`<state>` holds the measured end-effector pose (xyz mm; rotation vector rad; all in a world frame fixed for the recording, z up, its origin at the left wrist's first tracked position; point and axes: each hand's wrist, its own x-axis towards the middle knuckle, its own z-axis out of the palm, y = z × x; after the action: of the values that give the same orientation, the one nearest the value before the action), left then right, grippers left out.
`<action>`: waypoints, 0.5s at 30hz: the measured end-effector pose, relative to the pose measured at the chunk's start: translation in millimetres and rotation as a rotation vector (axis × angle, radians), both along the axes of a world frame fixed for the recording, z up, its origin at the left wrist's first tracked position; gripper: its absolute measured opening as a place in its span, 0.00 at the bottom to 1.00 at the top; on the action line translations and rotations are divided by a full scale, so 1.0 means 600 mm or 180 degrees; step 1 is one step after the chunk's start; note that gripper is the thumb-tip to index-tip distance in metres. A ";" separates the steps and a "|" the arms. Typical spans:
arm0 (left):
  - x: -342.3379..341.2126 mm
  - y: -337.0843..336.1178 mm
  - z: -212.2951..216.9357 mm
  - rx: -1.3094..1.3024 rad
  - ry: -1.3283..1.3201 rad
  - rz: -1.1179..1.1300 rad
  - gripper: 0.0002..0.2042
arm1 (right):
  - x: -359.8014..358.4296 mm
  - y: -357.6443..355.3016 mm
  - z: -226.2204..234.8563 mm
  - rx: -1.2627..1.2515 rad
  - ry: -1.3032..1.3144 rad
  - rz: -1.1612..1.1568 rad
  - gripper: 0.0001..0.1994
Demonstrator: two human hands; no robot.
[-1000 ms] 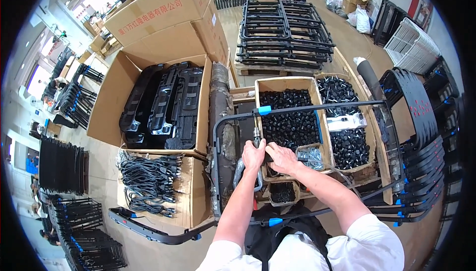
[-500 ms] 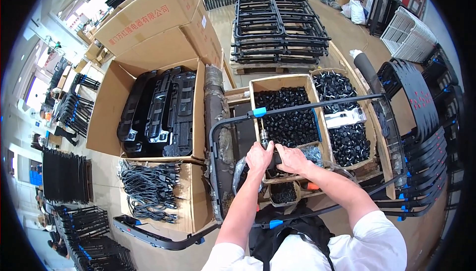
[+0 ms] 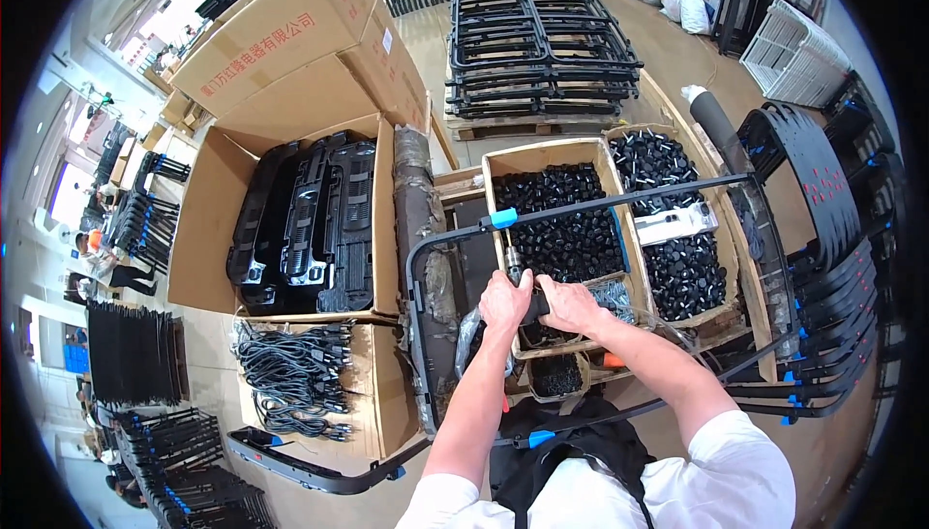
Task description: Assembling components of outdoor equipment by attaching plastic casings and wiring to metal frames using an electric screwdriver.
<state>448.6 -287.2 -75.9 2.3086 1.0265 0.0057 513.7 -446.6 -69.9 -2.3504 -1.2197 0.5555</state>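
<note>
My left hand point(image 3: 505, 302) and my right hand point(image 3: 569, 306) are both closed around a power drill point(image 3: 514, 260), which shows mainly as a metal chuck and a dark body between the hands. Its bit points away from me, up to the far bar of a black tubular frame point(image 3: 600, 203), close to a blue clip point(image 3: 503, 219) on that bar. Whether the bit touches the bar I cannot tell. The frame lies across the workbench. Most of the drill's grip is hidden by my fingers.
Beyond my hands stand wooden bins of black knobs point(image 3: 561, 224) and black-headed screws point(image 3: 653, 166). A small tray point(image 3: 556, 376) of dark pieces is nearer me. Left are a carton point(image 3: 203, 224) of black panels and bundled cables point(image 3: 295, 374). Stacked frames point(image 3: 542, 55) stand beyond.
The whole view has shifted slightly. Both hands keep their hold on the drill at the far bar, with little visible movement. At the far left, a person has come further into view.
</note>
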 end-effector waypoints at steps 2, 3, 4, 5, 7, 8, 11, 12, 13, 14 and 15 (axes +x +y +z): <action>0.004 0.004 0.007 -0.0075 0.0066 -0.0016 0.32 | 0.003 0.000 -0.001 0.0059 0.0037 -0.0015 0.34; 0.007 0.004 0.011 -0.0149 0.0131 -0.0032 0.32 | 0.005 -0.001 -0.002 0.0052 0.0042 -0.0021 0.34; 0.010 0.002 0.014 -0.0156 0.0135 -0.0039 0.32 | 0.007 -0.001 -0.002 0.0037 0.0084 -0.0045 0.35; 0.011 0.003 0.015 -0.0156 0.0156 -0.0051 0.32 | 0.009 0.000 -0.002 0.0029 0.0125 -0.0060 0.35; 0.013 0.005 0.017 -0.0159 0.0178 -0.0063 0.32 | 0.011 0.000 0.000 0.0034 0.0161 -0.0068 0.36; 0.014 0.006 0.016 -0.0157 0.0164 -0.0058 0.32 | 0.012 0.002 0.003 0.0043 0.0193 -0.0074 0.37; 0.018 0.010 0.012 -0.0159 0.0161 -0.0055 0.32 | 0.015 0.006 0.010 -0.0016 0.0259 -0.0073 0.38; 0.019 0.011 0.012 -0.0163 0.0170 -0.0060 0.32 | 0.016 0.007 0.010 -0.0020 0.0257 -0.0072 0.38; 0.020 0.011 0.011 -0.0167 0.0168 -0.0060 0.32 | 0.018 0.008 0.010 -0.0023 0.0263 -0.0089 0.38; 0.022 0.012 0.009 -0.0138 0.0121 -0.0040 0.33 | 0.019 0.009 0.011 -0.0025 0.0271 -0.0104 0.39; 0.023 0.012 0.007 -0.0109 0.0075 -0.0020 0.33 | 0.020 0.011 0.012 -0.0026 0.0270 -0.0101 0.39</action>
<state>462.2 -279.7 -72.0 2.2860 1.0234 -0.0412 525.5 -440.2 -62.8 -2.3242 -1.1424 0.6438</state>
